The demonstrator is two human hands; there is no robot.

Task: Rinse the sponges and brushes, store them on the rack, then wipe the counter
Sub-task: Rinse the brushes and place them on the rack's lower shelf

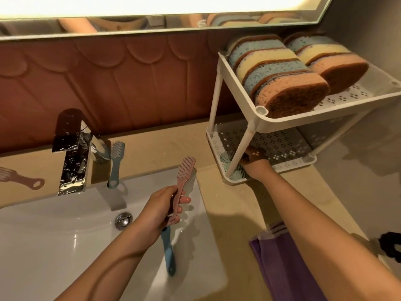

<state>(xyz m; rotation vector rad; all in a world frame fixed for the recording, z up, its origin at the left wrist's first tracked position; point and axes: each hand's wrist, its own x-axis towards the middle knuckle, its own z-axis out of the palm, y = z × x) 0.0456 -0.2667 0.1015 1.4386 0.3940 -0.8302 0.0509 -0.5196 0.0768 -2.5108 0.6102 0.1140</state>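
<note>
My left hand (165, 207) is over the sink (54, 242) and grips two brushes by their handles. The pink brush (186, 170) points up, and the blue brush (168, 253) hangs down from the same hand. My right hand (255, 166) reaches into the lower tier of the white rack (282, 144) and holds a brown brush (256, 152) there, with its fingers mostly hidden. Teal brushes (237, 173) lie at that tier's front corner. Several sponges (280, 77) stand in rows on the upper tier. Another teal brush (116, 164) lies by the faucet (71, 148).
A brownish brush (21, 180) lies on the counter at the far left. A purple cloth (284, 261) lies on the counter under my right forearm. A black hair tie (390, 246) sits at the right edge. The sink drain (123, 220) is beside my left wrist.
</note>
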